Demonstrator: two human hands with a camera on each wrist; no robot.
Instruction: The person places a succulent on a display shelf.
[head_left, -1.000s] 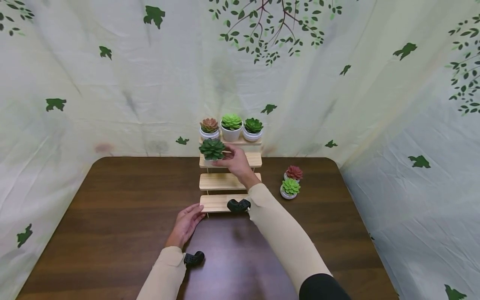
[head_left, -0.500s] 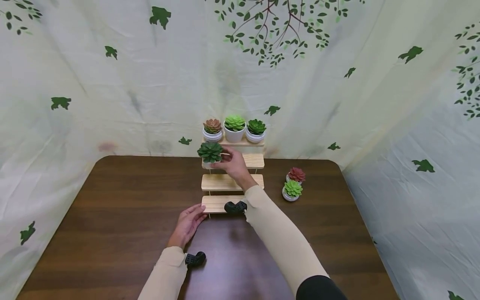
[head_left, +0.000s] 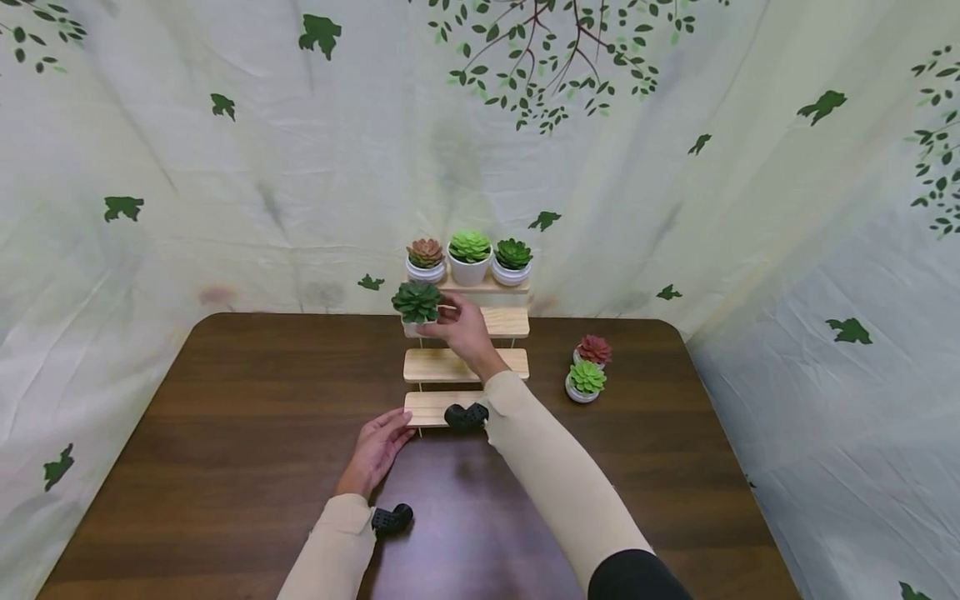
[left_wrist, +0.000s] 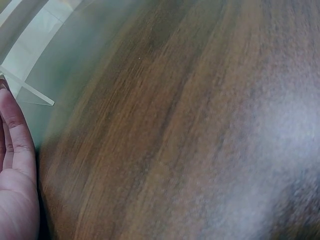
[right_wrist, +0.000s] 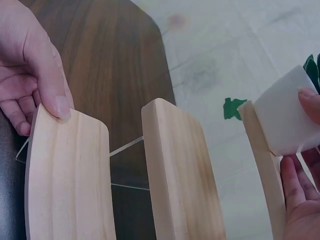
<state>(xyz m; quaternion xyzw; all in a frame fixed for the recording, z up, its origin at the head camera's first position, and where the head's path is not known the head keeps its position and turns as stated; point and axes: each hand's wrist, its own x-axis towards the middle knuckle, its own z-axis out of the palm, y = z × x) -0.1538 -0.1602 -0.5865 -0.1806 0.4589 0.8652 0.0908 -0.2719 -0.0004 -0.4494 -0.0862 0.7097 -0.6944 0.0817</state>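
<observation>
A dark green potted succulent (head_left: 416, 302) is at the left end of the second-highest shelf of a tiered wooden stand (head_left: 465, 364). My right hand (head_left: 467, 333) grips its white pot (right_wrist: 285, 112) from the right, thumb and fingers on the pot's sides. In the right wrist view the pot's base meets the shelf board. At the lowest shelf's left end, my left hand (head_left: 377, 450) pinches the board, thumb on top (right_wrist: 61, 107) and fingers underneath. The left wrist view catches only part of this hand (left_wrist: 17, 165) at its edge.
Three potted succulents, reddish-brown (head_left: 426, 254), bright green (head_left: 469, 250) and mid-green (head_left: 513, 257), line the top shelf. On the brown table (head_left: 225, 433), right of the stand, sit a red succulent (head_left: 594, 350) and a light green one (head_left: 586, 379). A leaf-print cloth (head_left: 300, 167) hangs behind.
The right hand has shifted the dark green succulent slightly left and down along the second-highest shelf. The left hand keeps its grip on the lowest board. The head view has shifted slightly.
</observation>
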